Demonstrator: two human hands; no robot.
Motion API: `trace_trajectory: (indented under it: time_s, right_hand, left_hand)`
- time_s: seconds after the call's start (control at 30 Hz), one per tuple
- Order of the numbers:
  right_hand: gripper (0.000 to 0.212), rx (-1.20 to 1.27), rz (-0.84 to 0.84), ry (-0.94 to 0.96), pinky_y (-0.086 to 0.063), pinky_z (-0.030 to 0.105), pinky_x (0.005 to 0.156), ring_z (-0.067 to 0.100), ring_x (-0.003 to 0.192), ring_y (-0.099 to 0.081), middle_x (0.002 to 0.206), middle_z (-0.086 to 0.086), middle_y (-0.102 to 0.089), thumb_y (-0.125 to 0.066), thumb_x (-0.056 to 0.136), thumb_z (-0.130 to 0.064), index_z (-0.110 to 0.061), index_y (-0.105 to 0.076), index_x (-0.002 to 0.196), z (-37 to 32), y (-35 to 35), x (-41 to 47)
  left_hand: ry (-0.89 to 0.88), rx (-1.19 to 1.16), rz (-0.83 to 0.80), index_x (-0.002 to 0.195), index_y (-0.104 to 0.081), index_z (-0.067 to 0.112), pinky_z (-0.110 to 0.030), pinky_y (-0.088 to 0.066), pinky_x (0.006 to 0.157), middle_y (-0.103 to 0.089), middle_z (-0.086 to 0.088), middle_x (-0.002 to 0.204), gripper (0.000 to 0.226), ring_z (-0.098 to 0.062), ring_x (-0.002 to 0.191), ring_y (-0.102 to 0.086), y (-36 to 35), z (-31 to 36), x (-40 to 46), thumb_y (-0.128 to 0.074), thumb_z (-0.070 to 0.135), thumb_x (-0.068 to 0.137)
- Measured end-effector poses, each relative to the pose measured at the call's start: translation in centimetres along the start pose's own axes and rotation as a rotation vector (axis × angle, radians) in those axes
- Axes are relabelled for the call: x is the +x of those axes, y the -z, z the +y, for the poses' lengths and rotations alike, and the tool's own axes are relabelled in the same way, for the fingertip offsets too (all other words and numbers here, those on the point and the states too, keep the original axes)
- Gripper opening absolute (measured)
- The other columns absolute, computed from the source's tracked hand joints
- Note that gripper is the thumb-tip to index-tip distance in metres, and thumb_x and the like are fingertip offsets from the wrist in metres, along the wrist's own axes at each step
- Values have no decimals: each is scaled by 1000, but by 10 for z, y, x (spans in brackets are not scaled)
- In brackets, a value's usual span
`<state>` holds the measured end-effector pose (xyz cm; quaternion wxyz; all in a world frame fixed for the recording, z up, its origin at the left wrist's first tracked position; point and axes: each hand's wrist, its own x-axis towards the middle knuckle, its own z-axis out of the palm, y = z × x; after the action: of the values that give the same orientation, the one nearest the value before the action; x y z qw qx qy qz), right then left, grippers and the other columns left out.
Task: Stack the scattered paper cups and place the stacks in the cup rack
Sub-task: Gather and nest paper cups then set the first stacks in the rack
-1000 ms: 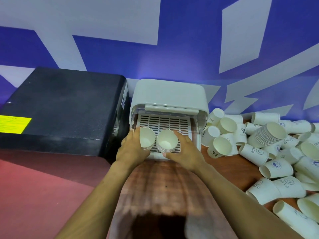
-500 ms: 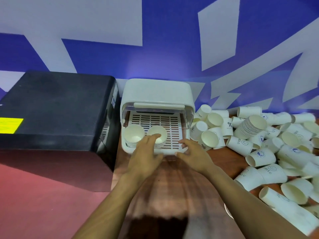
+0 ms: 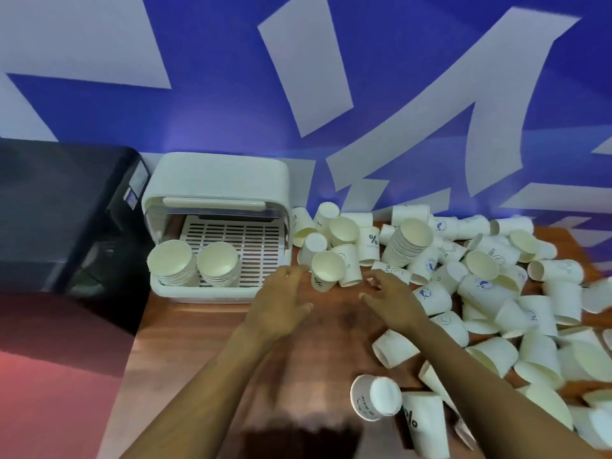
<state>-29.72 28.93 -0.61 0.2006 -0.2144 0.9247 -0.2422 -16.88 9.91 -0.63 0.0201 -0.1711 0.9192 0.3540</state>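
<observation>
Paper cups (image 3: pixel 463 279): scattered in a heap on the wooden table (image 3: pixel 205 342), right half of the frame.
Loose stack (image 3: pixel 409 241): lies tilted amid the heap, upper centre-right.
Cup rack (image 3: pixel 218 223): centre left, two stacks (image 3: pixel 195 263) in its front left corner.
Left hand (image 3: pixel 281 303): centre frame, fingers relaxed, holding nothing.
Right hand (image 3: pixel 394 303): just right of it, fingers spread, empty, near the heap.
</observation>
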Motion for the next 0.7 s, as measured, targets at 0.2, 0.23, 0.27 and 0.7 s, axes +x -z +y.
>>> trace_trajectory:
  time_s: [0.2,0.23,0.27,0.7]
  right_hand:
    - [54,-66,38,-46,-41,39,98,23,120,-47,134,4,-49,-65,83,-28,-20,-46,133,53,28,19]
    - [55,-79,40,-45,-40,39,98,24,120,-47,135,5,-48,-65,83,-28,-20,-45,134,58,31,24]
    - [55,-95,36,-43,-40,40,97,24,120,-47,135,5,-47,-64,83,-28,-20,-45,134,61,34,29]
    - [76,-236,-128,-50,-35,38,101,28,128,-38,146,5,-37,-66,82,-37,-16,-28,145,100,31,67]
  left_hand:
    - [44,53,-36,144,-31,26,-39,-34,110,-30,-2,148,73,-25,136,-30,-30,23,23,-65,29,80]
    - [51,62,-35,144,-30,26,-40,-33,110,-29,-3,149,73,-25,137,-29,-31,25,29,-65,29,80]
    - [58,74,-31,144,-30,26,-41,-32,110,-29,-3,150,73,-26,137,-28,-32,27,35,-65,29,80]
    - [192,171,-16,145,-28,26,-44,-40,102,-33,-7,146,72,-31,128,-38,-64,30,96,-63,40,83]
